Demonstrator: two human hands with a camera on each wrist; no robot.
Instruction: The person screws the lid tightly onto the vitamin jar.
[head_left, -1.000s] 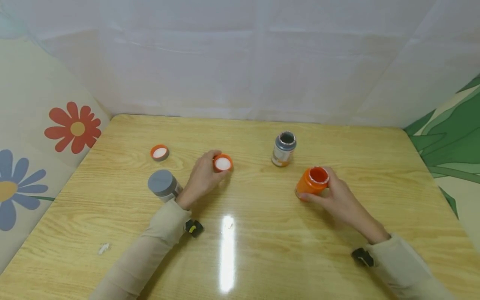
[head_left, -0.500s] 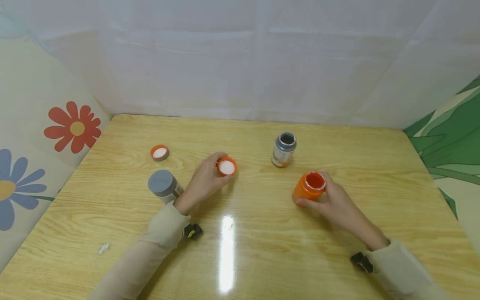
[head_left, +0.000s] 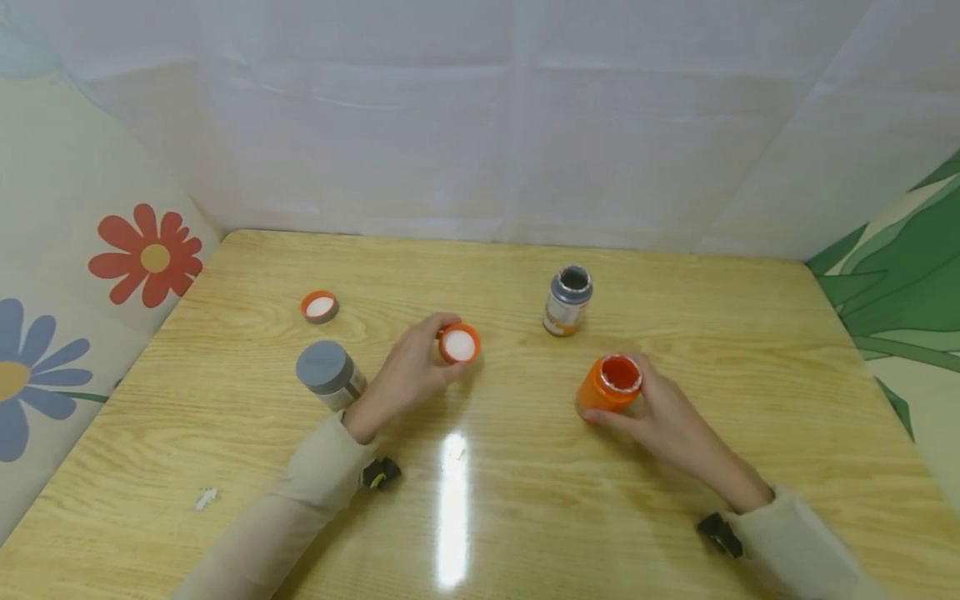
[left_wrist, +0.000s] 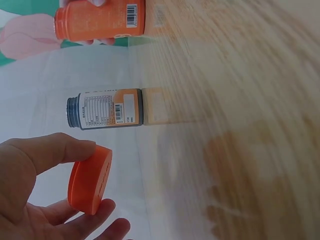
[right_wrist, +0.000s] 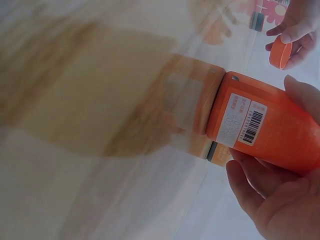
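Observation:
My left hand [head_left: 411, 371] pinches an orange bottle cap [head_left: 459, 344] between thumb and fingers, its white inner liner facing up. In the left wrist view the cap [left_wrist: 91, 180] shows side-on, held above the table. My right hand [head_left: 667, 421] grips an orange bottle [head_left: 604, 392] round its side. That bottle is uncapped, with a ragged white seal edge round its mouth. In the right wrist view its barcode label [right_wrist: 242, 120] shows and the base stands right at the tabletop. An uncapped grey bottle [head_left: 567, 302] stands behind, between the two hands.
A capped grey bottle [head_left: 328, 373] stands close to the left wrist. Behind it lies a grey cap [head_left: 320, 306] with orange inner rim, liner up. A small white scrap [head_left: 206, 498] lies at the front left of the wooden table [head_left: 540, 517]. A white cloth [head_left: 480, 125] hangs behind.
The left hand has moved slightly right and toward me with the orange cap. My right hand has brought the orange bottle left and nearer, so cap and bottle are closer together.

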